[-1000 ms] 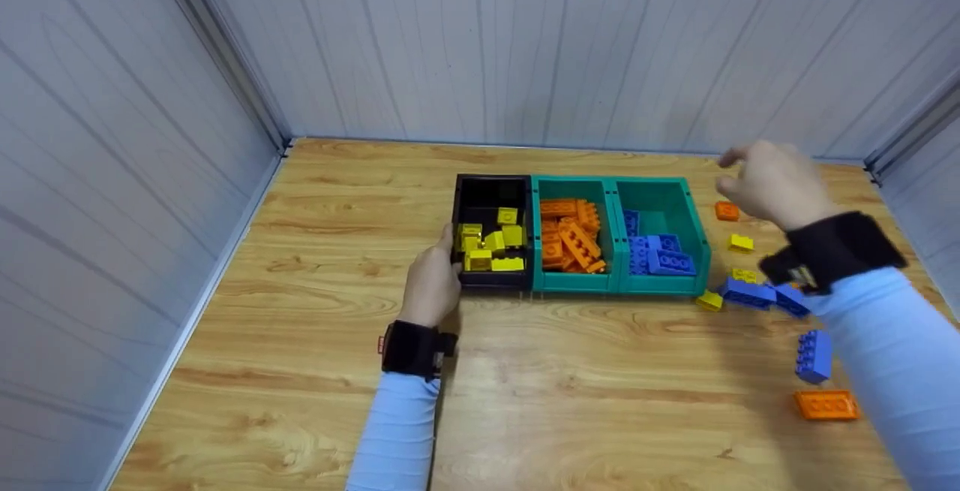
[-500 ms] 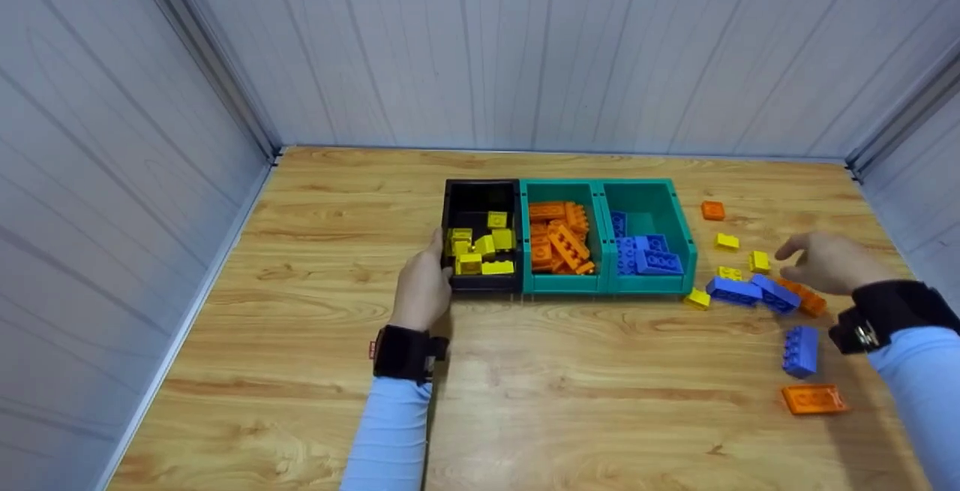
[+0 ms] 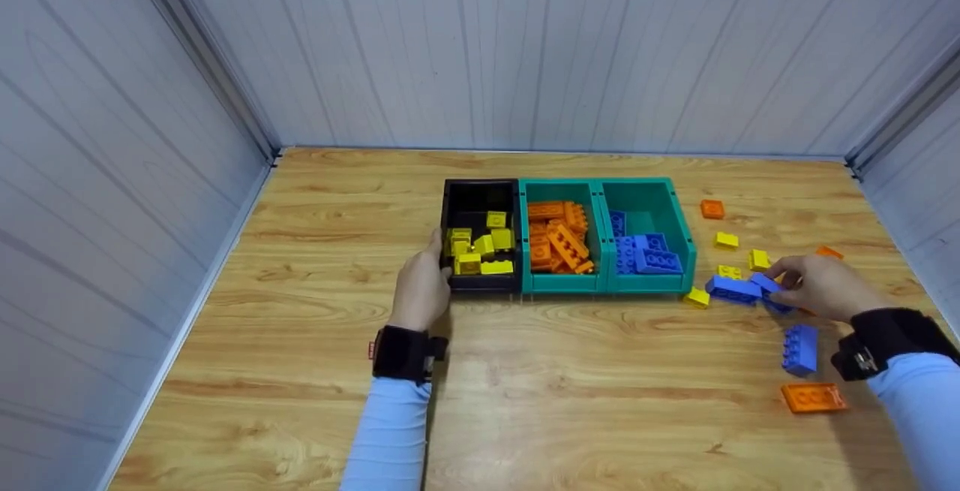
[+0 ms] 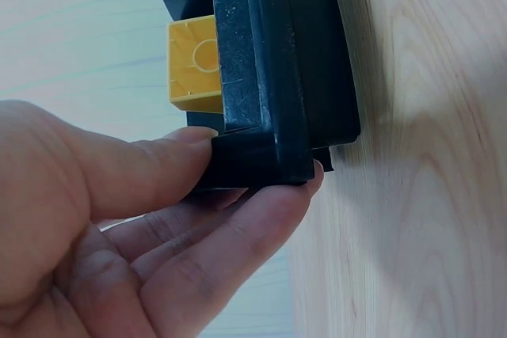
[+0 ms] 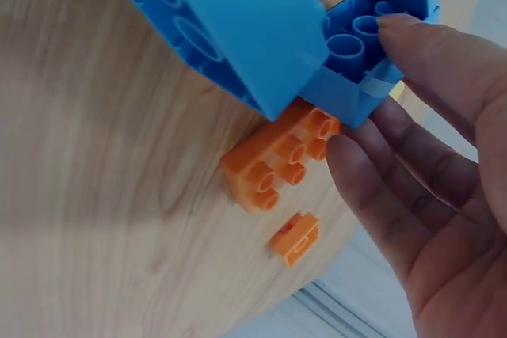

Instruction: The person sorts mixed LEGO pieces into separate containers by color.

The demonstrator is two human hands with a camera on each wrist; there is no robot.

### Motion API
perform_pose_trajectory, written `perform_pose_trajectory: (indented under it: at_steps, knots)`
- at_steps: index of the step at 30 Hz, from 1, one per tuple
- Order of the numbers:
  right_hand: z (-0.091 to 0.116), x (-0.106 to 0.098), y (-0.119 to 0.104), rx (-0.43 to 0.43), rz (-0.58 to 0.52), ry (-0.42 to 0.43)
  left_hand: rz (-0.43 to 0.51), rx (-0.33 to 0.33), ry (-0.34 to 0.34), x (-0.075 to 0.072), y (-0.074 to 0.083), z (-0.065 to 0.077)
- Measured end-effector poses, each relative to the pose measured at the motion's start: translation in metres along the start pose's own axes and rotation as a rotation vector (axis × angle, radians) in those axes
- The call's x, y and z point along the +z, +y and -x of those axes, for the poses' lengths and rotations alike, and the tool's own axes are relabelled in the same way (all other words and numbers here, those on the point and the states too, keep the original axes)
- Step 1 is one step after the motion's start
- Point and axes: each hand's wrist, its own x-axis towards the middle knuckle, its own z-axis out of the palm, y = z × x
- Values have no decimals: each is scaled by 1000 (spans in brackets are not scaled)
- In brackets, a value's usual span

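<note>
My left hand [image 3: 421, 288] grips the left side of a black bin [image 3: 487, 283], thumb on its rim and fingers against the outside in the left wrist view. Yellow bricks [image 3: 466, 263] lie in that bin. My right hand [image 3: 829, 288] pinches a blue toy brick [image 5: 348, 89] between thumb and fingers at the right of the table. Another blue brick [image 3: 733, 290] touches or nearly touches it on the left. An orange studded brick [image 5: 277, 156] lies just beyond the fingers in the right wrist view, mostly hidden by the hand in the head view.
Two teal bins [image 3: 562, 283] adjoin the black one, with orange bricks [image 3: 570, 245] in the middle and blue bricks [image 3: 660, 260] at right. Loose yellow bricks [image 3: 726, 240], a blue brick [image 3: 800, 348] and an orange brick [image 3: 814, 398] lie right. Walls [image 3: 495, 48] enclose the table.
My right hand has come down from the table's back right to the loose bricks and taken hold of a blue one. The left hand keeps its grip on the black bin.
</note>
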Motion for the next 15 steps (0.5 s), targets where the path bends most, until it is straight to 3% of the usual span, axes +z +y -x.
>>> perform_pose_trajectory:
  at_steps: [9, 15]
  knots:
    - [1, -1, 1, -37, 20, 28, -31, 23, 10, 0, -1, 0]
    - [1, -19, -6, -30, 46, 36, -32, 26, 9, 0, -1, 0]
